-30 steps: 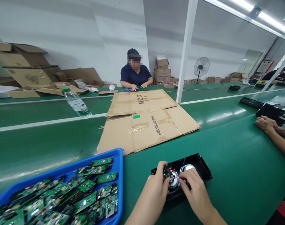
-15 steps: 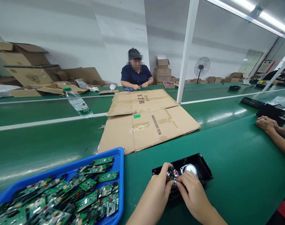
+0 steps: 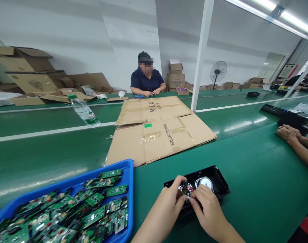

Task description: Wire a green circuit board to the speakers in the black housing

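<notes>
A black plastic housing (image 3: 217, 184) lies on the green bench in front of me, with a round silver speaker (image 3: 204, 182) seated inside it. My left hand (image 3: 169, 206) pinches a small circuit board with red wires (image 3: 184, 188) at the housing's left part. My right hand (image 3: 207, 207) is closed beside it, fingertips pressed on the same small board and wires. Both hands cover the housing's near side.
A blue tray (image 3: 127, 175) full of green circuit boards sits at my left. Flattened cardboard (image 3: 156, 131) lies beyond, and a water bottle (image 3: 84, 112) lies tilted at the back left. A person sits across the bench (image 3: 147, 81). Another person's clasped hands (image 3: 287, 132) rest at right.
My hands drew closer together over the housing's left part and the small board tipped lower into it. The co-workers have barely moved.
</notes>
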`<state>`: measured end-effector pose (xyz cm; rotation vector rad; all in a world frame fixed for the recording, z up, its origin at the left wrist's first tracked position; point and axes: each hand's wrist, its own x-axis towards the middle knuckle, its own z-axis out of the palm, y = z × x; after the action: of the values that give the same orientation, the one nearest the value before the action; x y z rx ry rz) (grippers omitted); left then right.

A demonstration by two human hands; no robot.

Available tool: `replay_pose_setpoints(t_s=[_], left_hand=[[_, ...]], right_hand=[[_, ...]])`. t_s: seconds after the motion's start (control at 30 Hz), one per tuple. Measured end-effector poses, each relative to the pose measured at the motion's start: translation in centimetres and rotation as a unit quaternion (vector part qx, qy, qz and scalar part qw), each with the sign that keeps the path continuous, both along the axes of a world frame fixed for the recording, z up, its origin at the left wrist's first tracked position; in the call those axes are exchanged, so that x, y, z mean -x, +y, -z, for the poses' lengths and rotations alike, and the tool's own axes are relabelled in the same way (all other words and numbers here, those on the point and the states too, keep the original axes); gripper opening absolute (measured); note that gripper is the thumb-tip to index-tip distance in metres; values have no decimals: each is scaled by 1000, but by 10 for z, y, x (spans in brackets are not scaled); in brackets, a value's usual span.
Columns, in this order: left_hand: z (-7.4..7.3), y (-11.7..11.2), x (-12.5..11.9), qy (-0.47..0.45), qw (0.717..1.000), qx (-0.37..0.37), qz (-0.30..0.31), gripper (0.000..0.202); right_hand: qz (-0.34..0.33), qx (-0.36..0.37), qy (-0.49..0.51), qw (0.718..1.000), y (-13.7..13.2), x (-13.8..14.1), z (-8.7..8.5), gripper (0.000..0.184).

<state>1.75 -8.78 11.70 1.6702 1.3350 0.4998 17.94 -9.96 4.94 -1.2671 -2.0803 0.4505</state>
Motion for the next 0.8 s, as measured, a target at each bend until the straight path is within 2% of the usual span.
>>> replay_pose_setpoints(t_s=[0.17,0.23,0.33,0.53,0.67,0.8], left_hand=[[-12,-2,-7,70,997,-19,21,37],[-17,-2,-4,65,997,-13,27,35],[-21,-4,2,45,998,-14,41,30],[-20,-4,5,53,997,-30,51,31],[-17,-2,7,43,998,-20,47,32],[-11,-2,9,-36,997,52,36,30]], right_hand=[[10,-23,-14,1000,-1,1,4,19],[23,-19,9,1000,-1,0,4,19],[33,-21,22,999,0,-2,1,10],[17,-42,-15,999,-1,1,0,17],[17,9,2,1000,-2,1,-1,18],[-38,155,81,984,4,-10,-19,16]])
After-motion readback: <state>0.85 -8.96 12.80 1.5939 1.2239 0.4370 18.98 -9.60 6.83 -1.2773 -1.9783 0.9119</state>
